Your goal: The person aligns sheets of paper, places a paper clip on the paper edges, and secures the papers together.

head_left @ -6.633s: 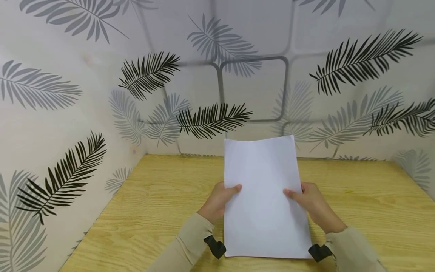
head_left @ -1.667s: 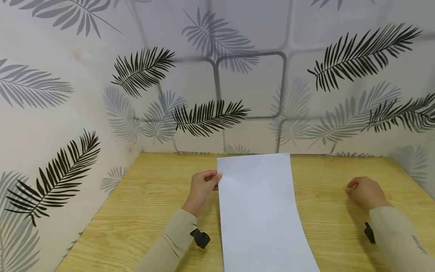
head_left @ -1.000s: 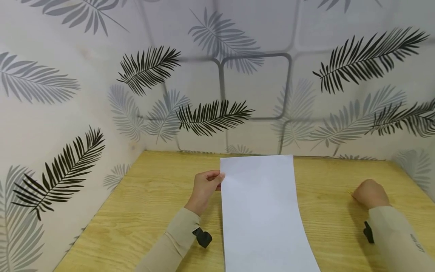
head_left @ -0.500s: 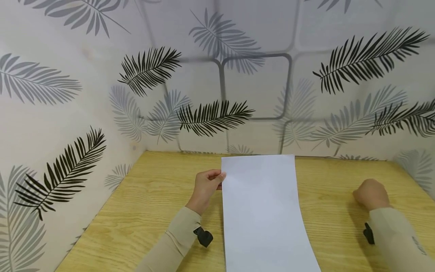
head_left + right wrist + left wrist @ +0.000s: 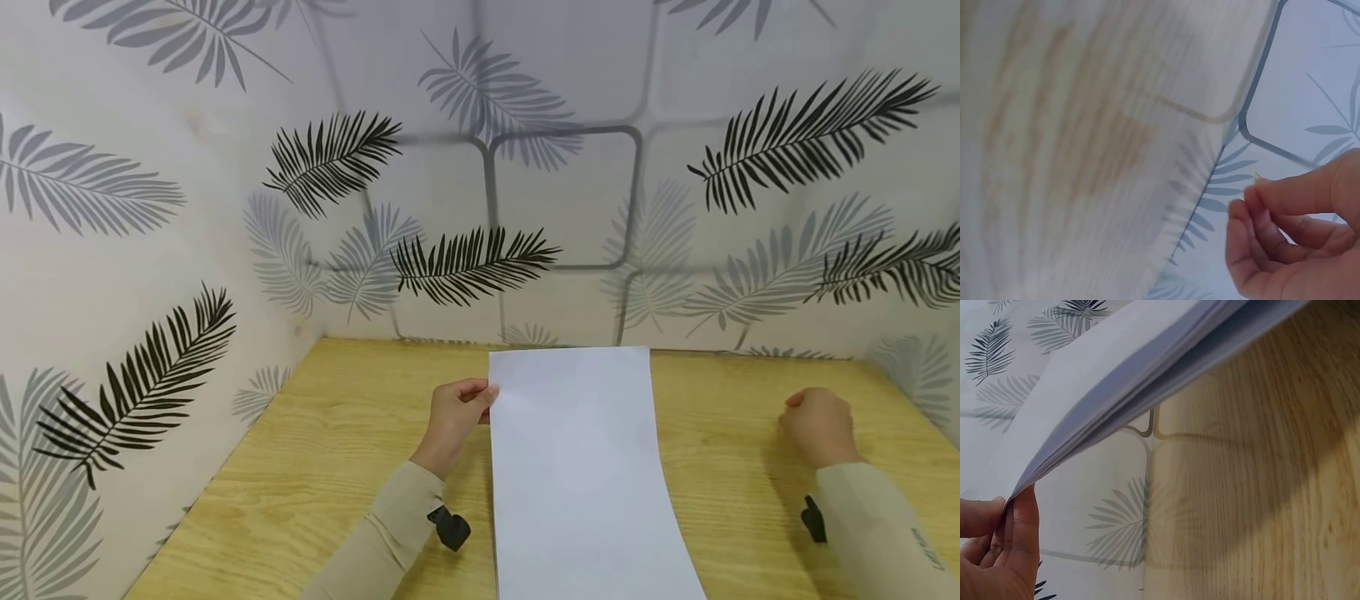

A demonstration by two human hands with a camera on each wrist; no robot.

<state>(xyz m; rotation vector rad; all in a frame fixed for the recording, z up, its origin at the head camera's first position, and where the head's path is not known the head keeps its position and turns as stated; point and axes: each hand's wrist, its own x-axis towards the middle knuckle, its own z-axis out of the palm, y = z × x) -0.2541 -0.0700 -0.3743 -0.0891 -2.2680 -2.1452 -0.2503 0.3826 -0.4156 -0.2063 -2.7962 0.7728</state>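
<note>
A stack of white paper sheets [image 5: 573, 467] stretches from mid-table to the bottom of the head view, its layers fanning apart in the left wrist view. My left hand [image 5: 453, 417] pinches its upper left edge between thumb and fingers. Off to the right, my right hand [image 5: 819, 427] is raised slightly, apart from the paper, fingers curled. In the right wrist view, thumb and index finger pinch a small thin yellow piece [image 5: 1257, 177]; only its tip shows, so its kind is unclear.
A wood-grain table [image 5: 337, 467] lies under both hands. Behind it and at the left stand walls [image 5: 555, 200] with a leaf pattern. A black wrist camera [image 5: 450, 527] hangs at the left cuff, another [image 5: 813, 518] at the right.
Earlier both hands held the paper stack. The right hand has since let go, moved right and picked up the small yellow piece from the table. The stack's lower end has come nearer.
</note>
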